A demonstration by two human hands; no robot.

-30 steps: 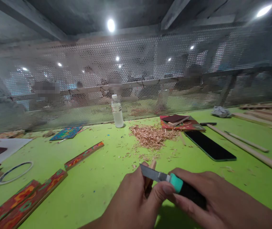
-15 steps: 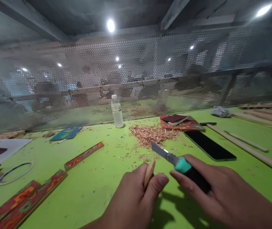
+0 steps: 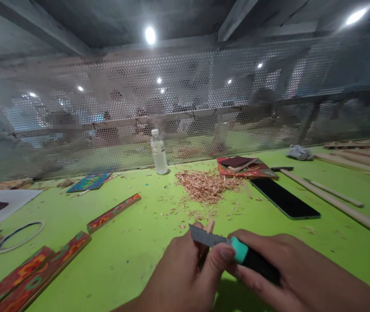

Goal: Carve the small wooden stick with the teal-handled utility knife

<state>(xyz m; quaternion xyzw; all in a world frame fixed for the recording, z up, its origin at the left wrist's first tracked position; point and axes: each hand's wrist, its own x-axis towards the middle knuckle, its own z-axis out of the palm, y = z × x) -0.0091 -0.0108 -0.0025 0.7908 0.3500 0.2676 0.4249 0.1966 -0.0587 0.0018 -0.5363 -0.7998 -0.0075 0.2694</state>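
My left hand (image 3: 185,264) is closed around a small stick of pale wood (image 3: 210,226), whose tip pokes up past the fingers; its lower part is hidden in the grip. In my right hand (image 3: 279,264) is a utility knife (image 3: 258,261) with a black handle and teal collar. Its blade points left and lies across the stick, close to the left thumb, which sits at the blade's base. A heap of wood shavings (image 3: 204,186) lies on the green table (image 3: 133,251) just beyond the hands.
A black phone (image 3: 285,197) and wooden rods (image 3: 334,201) lie to the right. Behind the shavings are a bottle (image 3: 159,154) and a red painted board (image 3: 263,170). Painted strips (image 3: 42,273) and a tape ring (image 3: 19,236) lie left. A perforated screen (image 3: 185,99) closes off the back.
My right hand has brought the knife left and down, so the blade now crosses the stick. The left thumb now meets the knife, while the left hand stays nearly in place.
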